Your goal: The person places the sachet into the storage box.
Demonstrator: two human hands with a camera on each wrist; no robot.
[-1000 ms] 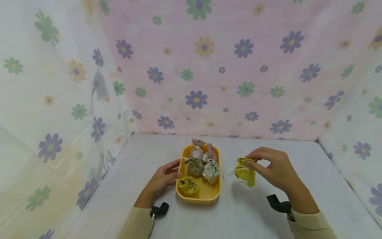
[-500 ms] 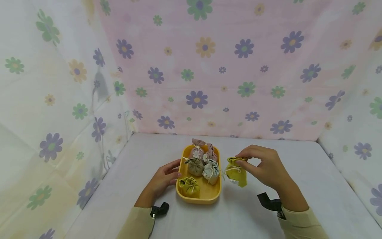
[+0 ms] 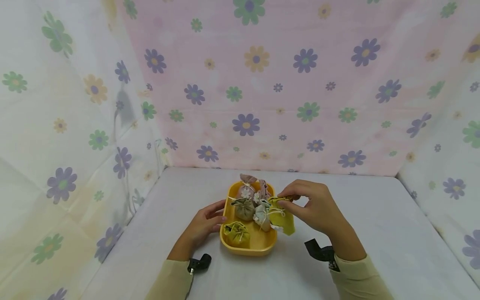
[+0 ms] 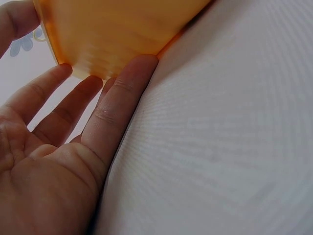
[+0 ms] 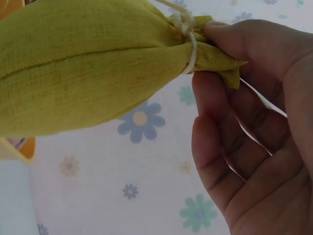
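My right hand [image 3: 313, 204] pinches the gathered neck of a yellow-green drawstring pouch [image 3: 283, 221] between thumb and fingers. In the right wrist view the pouch [image 5: 93, 63] hangs from the fingertips, its cord tied below the pinch. It overlaps the right rim of a yellow tray [image 3: 247, 252]. My left hand [image 3: 204, 223] touches the tray's left side; in the left wrist view several fairly straight fingers [image 4: 115, 110] lie against its outer wall. Inside the tray sit another yellow-green pouch [image 3: 237, 234], an olive-brown one [image 3: 244, 209], a pale blue one [image 3: 261, 216], and pinkish ones [image 3: 246, 189].
A white-covered table [image 3: 195, 183] bears the tray. Pink flowered cloth [image 3: 262, 137] hangs behind it, with white flowered cloth at both sides. Black cameras [image 3: 200, 262] are strapped to both wrists.
My right hand has carried the yellow-green pouch leftward, from beside the tray to over its right edge. The left hand and the tray have stayed in place.
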